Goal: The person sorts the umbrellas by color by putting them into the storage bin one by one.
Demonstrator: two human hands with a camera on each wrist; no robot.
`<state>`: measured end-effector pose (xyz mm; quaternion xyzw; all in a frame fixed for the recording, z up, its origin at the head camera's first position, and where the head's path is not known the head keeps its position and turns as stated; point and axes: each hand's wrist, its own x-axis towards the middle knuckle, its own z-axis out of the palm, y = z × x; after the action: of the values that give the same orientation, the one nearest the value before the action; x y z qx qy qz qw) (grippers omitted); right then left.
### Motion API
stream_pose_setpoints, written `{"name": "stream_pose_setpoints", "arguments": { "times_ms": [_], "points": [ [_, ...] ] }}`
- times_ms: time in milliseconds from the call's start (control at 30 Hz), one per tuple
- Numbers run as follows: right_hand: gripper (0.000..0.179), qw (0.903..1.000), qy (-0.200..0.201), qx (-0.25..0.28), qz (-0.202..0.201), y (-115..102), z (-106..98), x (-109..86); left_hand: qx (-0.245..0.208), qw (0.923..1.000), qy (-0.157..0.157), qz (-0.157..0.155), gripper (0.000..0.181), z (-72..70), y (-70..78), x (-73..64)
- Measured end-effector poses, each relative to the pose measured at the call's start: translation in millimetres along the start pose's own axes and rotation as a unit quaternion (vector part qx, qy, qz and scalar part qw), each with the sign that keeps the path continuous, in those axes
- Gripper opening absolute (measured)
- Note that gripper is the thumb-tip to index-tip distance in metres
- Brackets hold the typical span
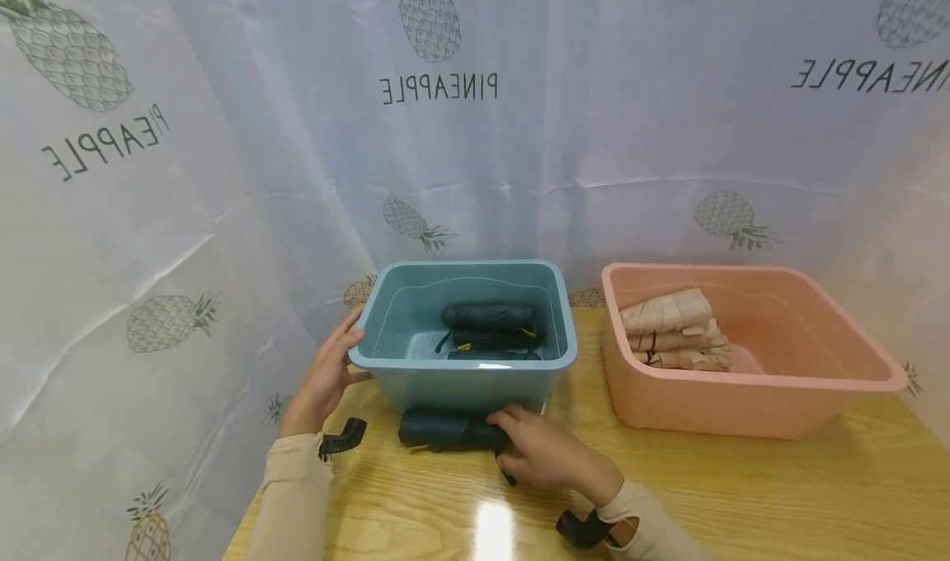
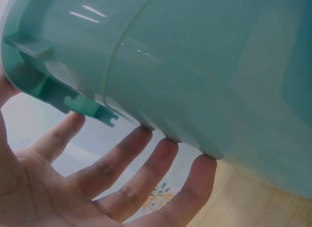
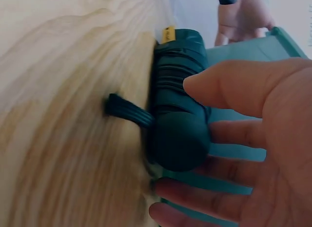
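A folded dark umbrella [image 1: 445,430] lies on the table just in front of the blue bin [image 1: 460,388]. My right hand [image 1: 552,454] is at its right end; in the right wrist view the thumb [image 3: 224,88] reaches over the near side of the umbrella [image 3: 180,139], with the other fingers loosely spread along the far side. A strap sticks out from its end. My left hand [image 1: 326,375] rests against the bin's left end, its fingertips [image 2: 204,166] touching the outer wall. Several more dark folded umbrellas [image 1: 488,317] lie inside the blue bin.
To the right stands a pink bin [image 1: 742,408] holding several beige wrapped bundles [image 1: 671,330]. Both bins are on a wooden table [image 1: 416,511]. A pineapple-print curtain [image 1: 475,148] hangs behind and at the sides.
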<state>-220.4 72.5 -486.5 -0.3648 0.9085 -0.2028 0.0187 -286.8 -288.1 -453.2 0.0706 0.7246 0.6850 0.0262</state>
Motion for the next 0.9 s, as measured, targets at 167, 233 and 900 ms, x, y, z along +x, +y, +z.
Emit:
{"name": "stream_pose_setpoints", "arguments": {
  "times_ms": [167,233,900],
  "points": [
    [0.049,0.9993,0.016,-0.032,-0.010,0,8,1.7,-0.001,1.0000,0.000,0.002,0.060,0.2,2.2,0.2],
    [0.050,0.9991,0.020,-0.037,-0.008,-1,12,1.7,-0.003,1.0000,0.003,0.000,0.059,0.5,1.9,0.2],
    [0.049,0.9992,0.009,-0.026,0.029,0,37,5.5,0.003,1.0000,0.005,0.002,0.060,3.1,3.6,-3.6]
  ]
}}
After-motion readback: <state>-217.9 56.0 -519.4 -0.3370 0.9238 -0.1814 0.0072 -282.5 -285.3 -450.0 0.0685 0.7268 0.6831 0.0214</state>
